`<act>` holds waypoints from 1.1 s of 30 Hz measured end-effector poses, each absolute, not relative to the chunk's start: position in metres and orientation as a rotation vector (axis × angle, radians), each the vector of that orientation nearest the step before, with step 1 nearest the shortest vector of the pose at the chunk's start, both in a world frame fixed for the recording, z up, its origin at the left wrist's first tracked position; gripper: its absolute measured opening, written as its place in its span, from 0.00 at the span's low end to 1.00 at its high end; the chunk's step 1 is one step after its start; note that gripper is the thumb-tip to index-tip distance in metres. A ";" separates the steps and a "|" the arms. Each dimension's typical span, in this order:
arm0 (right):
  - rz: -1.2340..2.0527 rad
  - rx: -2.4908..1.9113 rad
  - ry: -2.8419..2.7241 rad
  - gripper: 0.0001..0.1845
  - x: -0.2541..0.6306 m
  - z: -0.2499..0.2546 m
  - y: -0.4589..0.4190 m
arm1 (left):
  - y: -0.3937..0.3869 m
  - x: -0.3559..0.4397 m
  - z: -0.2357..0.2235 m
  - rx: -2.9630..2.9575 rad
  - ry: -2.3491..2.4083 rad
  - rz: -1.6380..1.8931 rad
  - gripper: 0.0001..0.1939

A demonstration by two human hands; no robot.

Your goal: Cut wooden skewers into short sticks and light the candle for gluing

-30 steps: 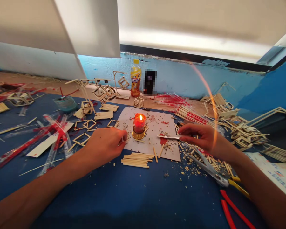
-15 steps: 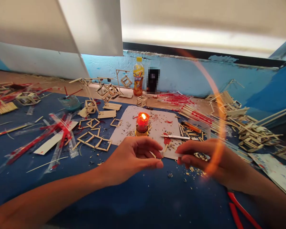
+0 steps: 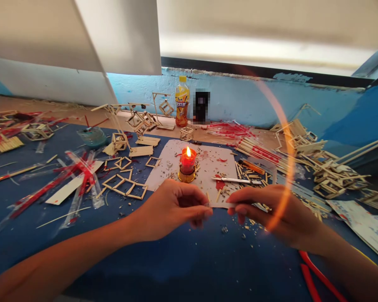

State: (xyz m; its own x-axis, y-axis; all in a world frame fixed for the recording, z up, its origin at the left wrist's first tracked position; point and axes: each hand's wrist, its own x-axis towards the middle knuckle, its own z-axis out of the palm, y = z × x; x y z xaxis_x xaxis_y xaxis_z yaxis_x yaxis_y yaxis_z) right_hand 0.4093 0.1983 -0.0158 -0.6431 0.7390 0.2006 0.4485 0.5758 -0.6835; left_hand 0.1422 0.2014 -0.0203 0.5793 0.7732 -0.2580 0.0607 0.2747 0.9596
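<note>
My left hand (image 3: 173, 209) is pinched above the front edge of the white paper sheet (image 3: 166, 153), something small and pale at its fingertips. Facing it, my right hand (image 3: 264, 209) grips a short whitish, translucent strip (image 3: 231, 205) between thumb and fingers. A narrow gap separates the two hands. Just beyond them a red candle (image 3: 188, 161) burns on a gold-coloured base. Metal tweezers (image 3: 236, 180) lie on the sheet, pointing left. Wooden stick squares (image 3: 124, 185) lie flat to the left of my left hand.
Red-handled pliers (image 3: 315, 274) lie at the lower right. An orange-handled tool (image 3: 252, 166) rests beside loose sticks. At the back stands a drink bottle (image 3: 182, 102). Stick models (image 3: 334, 176) pile up on the right; red plastic wrappers (image 3: 82, 172) and a glass bowl (image 3: 92, 136) are leftward.
My right hand has let go of the tweezers, leaving them on the paper, and taken the pale strip. My left hand has moved right, in front of the candle; its fingers have closed from apart.
</note>
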 end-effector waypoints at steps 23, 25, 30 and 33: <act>0.771 -1.247 -1.718 0.08 0.424 -0.015 0.201 | 0.250 0.079 -0.016 2.392 1.677 0.108 0.09; 0.878 -1.200 -1.731 0.10 0.424 -0.018 0.203 | 0.243 0.088 -0.018 2.441 1.542 0.110 0.08; 1.022 -1.072 -1.780 0.11 0.425 -0.026 0.206 | 0.225 0.112 -0.030 2.557 1.154 0.093 0.07; 1.062 -1.083 -1.833 0.09 0.426 -0.030 0.207 | 0.223 0.116 -0.038 2.598 1.083 0.095 0.08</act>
State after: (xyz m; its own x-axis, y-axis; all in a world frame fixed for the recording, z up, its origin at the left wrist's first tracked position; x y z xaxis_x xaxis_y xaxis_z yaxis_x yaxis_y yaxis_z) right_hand 0.4260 0.2070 -0.0296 -0.3659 0.9126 0.1822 0.2958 0.2996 -0.9070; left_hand 0.1159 0.2230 -0.0378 0.7097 0.7018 -0.0622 0.6802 -0.6596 0.3198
